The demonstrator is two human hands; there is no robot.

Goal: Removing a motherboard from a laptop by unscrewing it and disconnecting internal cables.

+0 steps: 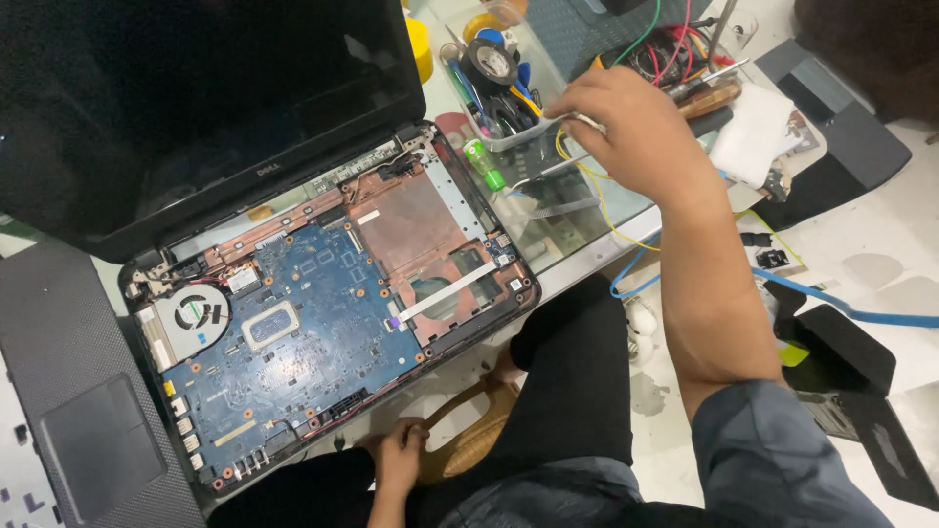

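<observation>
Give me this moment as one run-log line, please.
right hand: reaching into clear tool tray | left hand: resting by lap | opened laptop: motherboard exposed

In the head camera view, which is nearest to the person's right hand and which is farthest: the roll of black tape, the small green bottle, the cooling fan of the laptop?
From the right hand, reaching over the clear tray at the top:
1. Roll of black tape, just left of the hand, in the tray.
2. Small green bottle, lower left, beside the laptop's edge.
3. Cooling fan, far left, on the open laptop's board.
</observation>
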